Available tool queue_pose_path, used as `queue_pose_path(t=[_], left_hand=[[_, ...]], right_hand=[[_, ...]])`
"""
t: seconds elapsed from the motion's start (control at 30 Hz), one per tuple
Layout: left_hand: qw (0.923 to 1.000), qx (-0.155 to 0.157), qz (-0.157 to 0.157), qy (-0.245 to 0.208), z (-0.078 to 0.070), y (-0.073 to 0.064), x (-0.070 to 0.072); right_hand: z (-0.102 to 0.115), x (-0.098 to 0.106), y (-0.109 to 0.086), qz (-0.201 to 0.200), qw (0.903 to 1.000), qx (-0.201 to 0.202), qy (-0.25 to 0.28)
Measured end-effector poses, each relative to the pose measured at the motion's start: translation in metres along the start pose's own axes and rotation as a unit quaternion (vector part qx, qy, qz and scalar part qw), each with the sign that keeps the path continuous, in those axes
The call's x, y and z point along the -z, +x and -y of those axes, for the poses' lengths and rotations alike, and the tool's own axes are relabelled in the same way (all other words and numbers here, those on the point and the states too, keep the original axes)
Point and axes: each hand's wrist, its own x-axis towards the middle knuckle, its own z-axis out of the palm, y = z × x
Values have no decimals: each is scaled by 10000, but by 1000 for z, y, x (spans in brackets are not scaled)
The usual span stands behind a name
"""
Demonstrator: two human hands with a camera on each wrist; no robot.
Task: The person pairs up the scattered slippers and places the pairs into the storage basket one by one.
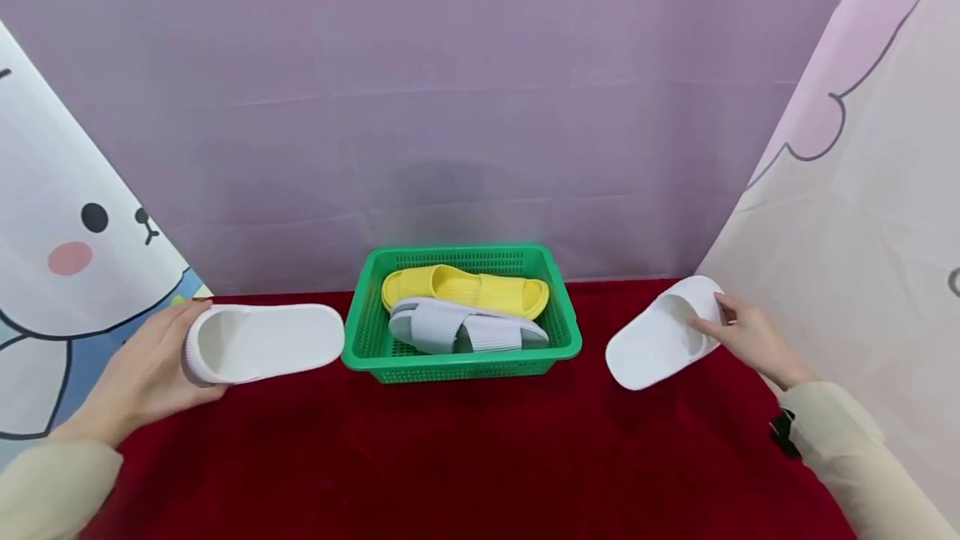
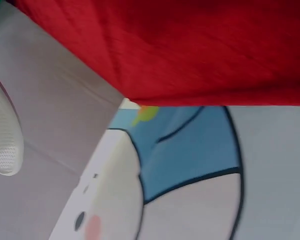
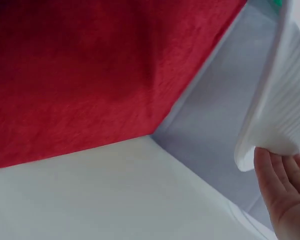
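My left hand (image 1: pixel 153 365) grips a white slipper (image 1: pixel 288 340) round its strap end, with the sole pointing right. In the left wrist view, part of that slipper (image 2: pixel 2 135) shows at the left edge, and the hand is out of sight. On the right side my right hand (image 1: pixel 753 340) pinches the strap of another white slipper (image 1: pixel 647 348), whose heel points down and left. Its fingers (image 3: pixel 280 180) are at the slipper's toe end in the right wrist view. Both slippers are off the red cloth, on either side of a green basket (image 1: pixel 461 371).
A yellow slipper (image 1: pixel 513 294) and a light grey slipper (image 1: pixel 435 327) lie inside the basket. Red cloth (image 1: pixel 465 457) covers the table. A lilac curtain (image 1: pixel 450 107) hangs behind it, and printed cartoon sheets (image 1: pixel 45 190) stand at both sides.
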Motion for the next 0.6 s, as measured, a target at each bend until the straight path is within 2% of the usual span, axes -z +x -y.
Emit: queue_pose_path(t=[0.17, 0.27, 0.47, 0.53, 0.6], left_hand=[[9999, 121, 78, -91, -12, 14, -2], [9998, 68, -152, -78, -20, 19, -5], [9958, -192, -884, -169, -30, 29, -14], [9948, -260, -960, -206, -34, 32, -18], [9952, -268, -903, -250, -39, 36, -20]], right_hand=[[10, 3, 1, -348, 9993, -120, 91], [20, 3, 0, -552, 9981, -233, 165], [40, 0, 4, -1141, 9929, -313, 89], [44, -2, 5, -1251, 9916, -321, 91], [48, -4, 5, -1320, 9906, -339, 87]])
